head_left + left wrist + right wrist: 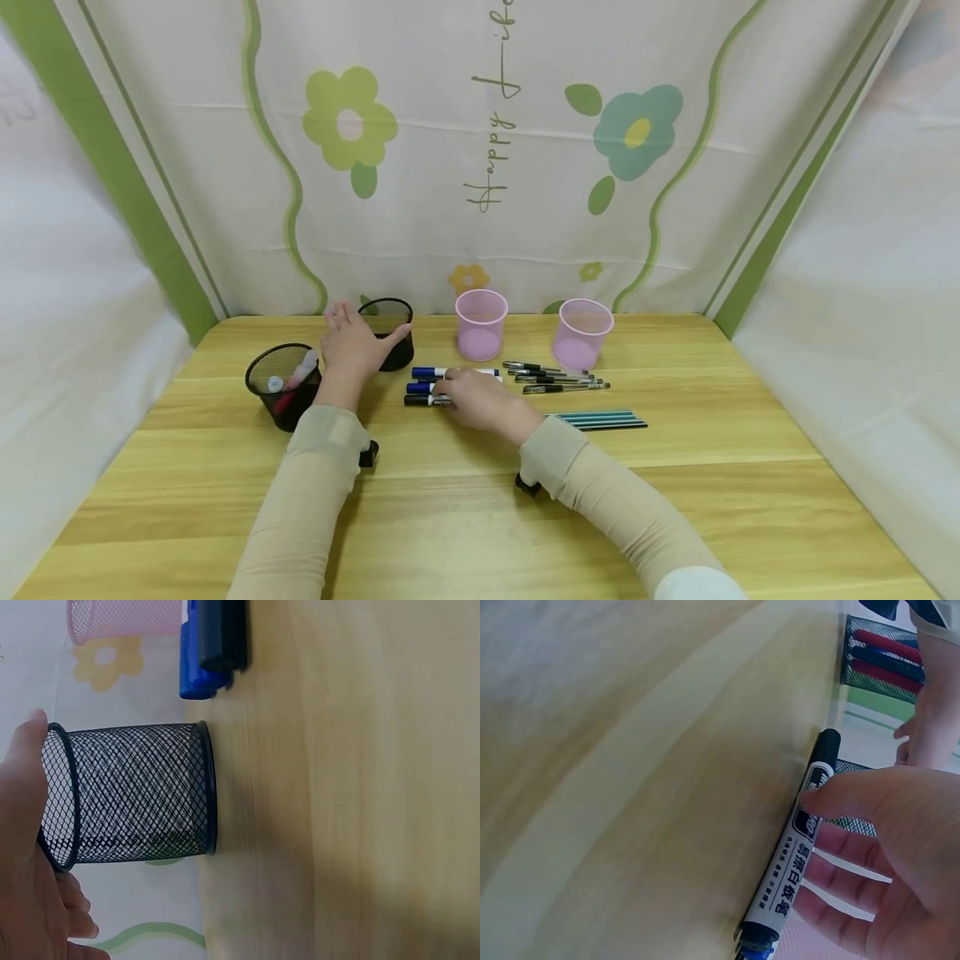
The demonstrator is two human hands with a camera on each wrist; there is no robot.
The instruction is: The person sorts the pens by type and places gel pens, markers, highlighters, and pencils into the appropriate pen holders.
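My left hand (352, 343) reaches over a black mesh pen cup (397, 353), its thumb stretched across the rim and its fingers extended along the far side. In the left wrist view this cup (139, 795) stands upright with only see-through mesh inside. My right hand (480, 400) is over a small row of whiteboard markers. Its thumb lies on a black-capped whiteboard marker (784, 862) and its fingers curl behind the barrel, pinching it. Beside this one lie two blue-capped markers (423, 372), partly covered by the hand.
Left of my left hand stands another black mesh cup (262, 372) holding red and blue pens. Two pink mesh cups (480, 340) stand at the back. Several black gel pens (555, 387) and teal pencils (607, 418) lie to the right on the wooden table (450, 533).
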